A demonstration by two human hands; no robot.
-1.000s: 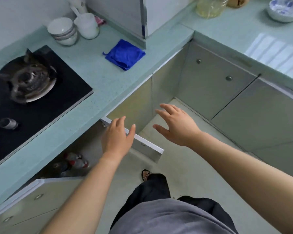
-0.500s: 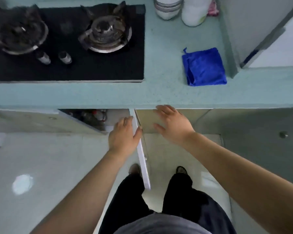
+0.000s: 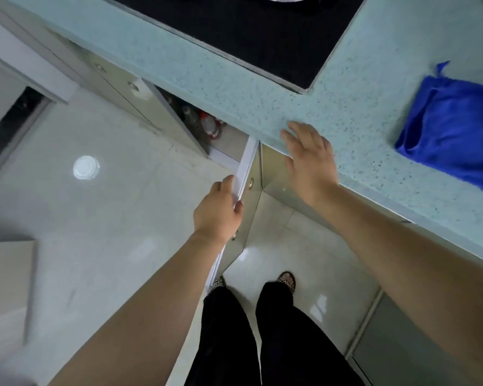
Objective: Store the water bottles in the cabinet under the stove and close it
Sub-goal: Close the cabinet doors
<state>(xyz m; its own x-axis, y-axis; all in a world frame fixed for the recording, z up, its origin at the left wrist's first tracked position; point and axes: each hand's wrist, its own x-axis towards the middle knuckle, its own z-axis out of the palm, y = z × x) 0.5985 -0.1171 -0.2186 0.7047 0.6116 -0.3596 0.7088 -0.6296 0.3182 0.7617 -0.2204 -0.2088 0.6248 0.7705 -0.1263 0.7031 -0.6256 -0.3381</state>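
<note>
Left hand (image 3: 218, 211) grips top edge of open right cabinet door (image 3: 247, 162), right hand (image 3: 308, 160) loose and spread, holding nothing, at countertop (image 3: 234, 87) edge, water bottles (image 3: 207, 125) inside cabinet under stove (image 3: 262, 32), both doors ajar.

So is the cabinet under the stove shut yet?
Open: cabinet door stands ajar in the left hand, water bottles visible inside.

The left hand (image 3: 218, 211), which a second ago lay over the top edge of the open cabinet door (image 3: 244, 168), closed around that edge with the thumb on the outer face. The right hand (image 3: 310, 160) moved from the air to above the countertop (image 3: 234, 87) edge, fingers spread.
</note>
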